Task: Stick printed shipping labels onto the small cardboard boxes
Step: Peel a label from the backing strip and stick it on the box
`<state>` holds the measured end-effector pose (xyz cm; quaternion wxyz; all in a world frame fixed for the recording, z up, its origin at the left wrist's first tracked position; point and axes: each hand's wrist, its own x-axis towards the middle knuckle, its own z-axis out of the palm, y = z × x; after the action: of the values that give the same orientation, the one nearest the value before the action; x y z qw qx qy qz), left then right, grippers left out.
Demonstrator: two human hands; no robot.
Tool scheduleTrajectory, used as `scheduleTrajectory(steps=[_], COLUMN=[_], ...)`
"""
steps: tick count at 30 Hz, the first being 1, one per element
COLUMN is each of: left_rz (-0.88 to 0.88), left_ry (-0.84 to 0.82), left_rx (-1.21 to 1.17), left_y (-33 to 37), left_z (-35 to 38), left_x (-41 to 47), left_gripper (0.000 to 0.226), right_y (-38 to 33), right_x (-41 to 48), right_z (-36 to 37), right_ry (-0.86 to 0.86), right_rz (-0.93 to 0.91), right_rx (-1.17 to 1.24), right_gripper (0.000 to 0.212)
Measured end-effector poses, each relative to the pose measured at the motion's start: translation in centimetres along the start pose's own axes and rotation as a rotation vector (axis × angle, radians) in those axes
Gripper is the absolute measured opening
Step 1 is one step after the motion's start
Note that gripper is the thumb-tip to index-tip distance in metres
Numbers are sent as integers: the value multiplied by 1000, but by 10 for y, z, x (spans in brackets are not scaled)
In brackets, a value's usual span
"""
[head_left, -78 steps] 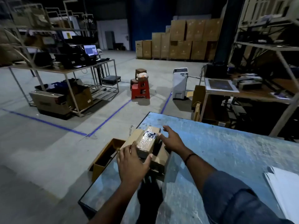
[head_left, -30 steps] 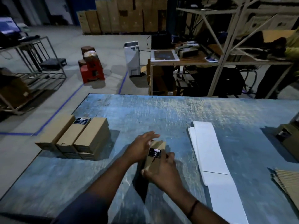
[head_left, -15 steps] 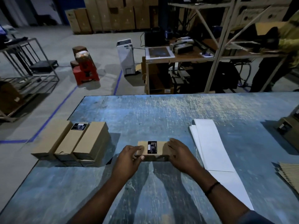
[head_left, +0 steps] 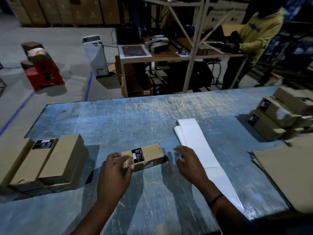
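A small cardboard box (head_left: pixel 150 154) with a black label on top lies on the blue table (head_left: pixel 135 119) in front of me. My left hand (head_left: pixel 115 173) grips its left end, fingers curled over the edge. My right hand (head_left: pixel 188 162) hovers just right of the box with relaxed fingers, holding nothing. White label sheets (head_left: pixel 196 143) lie right of that hand. A stack of small boxes (head_left: pixel 44 160) stands at the left, one bearing a black label.
More small boxes (head_left: pixel 279 116) are piled at the table's right edge. Flat corrugated cardboard (head_left: pixel 284 168) lies near the right front. Beyond the table stand a metal rack bench (head_left: pixel 191 53) and a person in a yellow top (head_left: pixel 257 36).
My right hand has let go of the box's right end and moved slightly right. My left hand still holds the box, which has turned slightly. The view has shifted right.
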<state>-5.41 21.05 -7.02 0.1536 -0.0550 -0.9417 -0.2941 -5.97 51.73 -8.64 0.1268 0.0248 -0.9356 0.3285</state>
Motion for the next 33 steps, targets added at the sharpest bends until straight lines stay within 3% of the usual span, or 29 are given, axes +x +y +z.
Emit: scheduleTrajectory(steps=[5, 10, 16, 22, 25, 29, 33], left_rz=[220, 276, 25, -216, -238, -286, -319], left_ry=[15, -177, -550, -495, -501, -495, -480], left_rx=[-51, -153, -321, -307, -291, -325, -396], left_y=[59, 108, 159, 177, 182, 181, 180], left_z=[22, 63, 100, 118, 121, 124, 124], left_x=[-5, -6, -18, -15, -16, -16, -14], left_gripper=[25, 14, 15, 33, 38, 36, 24], right_y=[60, 83, 72, 57, 54, 53, 50], right_x=[-30, -52, -44, -33, -31, -39, -45], right_z=[-51, -71, -56, -58, -68, -84, -109], right_ry=[99, -84, -17, 13, -17, -169, -160], right_rz=[137, 269, 274, 142, 286, 573, 678], right_rx=[-271, -434, -362, -414, -276, -242, 29], right_gripper=[41, 65, 61, 44, 36, 67, 70])
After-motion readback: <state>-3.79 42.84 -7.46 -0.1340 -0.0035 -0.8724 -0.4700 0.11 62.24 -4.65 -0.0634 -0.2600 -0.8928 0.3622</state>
